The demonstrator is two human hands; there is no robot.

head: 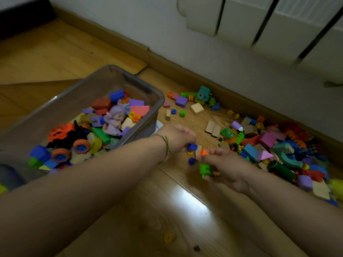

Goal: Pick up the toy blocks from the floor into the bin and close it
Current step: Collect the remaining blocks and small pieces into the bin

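Many toy blocks [267, 140] litter the wooden floor [167, 210] along a white wall [130, 19].

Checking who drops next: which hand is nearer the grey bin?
Left. The left hand is just beside a corner of the bin; the right hand is farther right, toward the floor pile.

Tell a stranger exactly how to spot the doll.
Start at the grey translucent plastic bin on the wooden floor. Inside, toward its right wall, lies a small lilac-haired doll. It alone is a figure; its neighbours are plain blocks.
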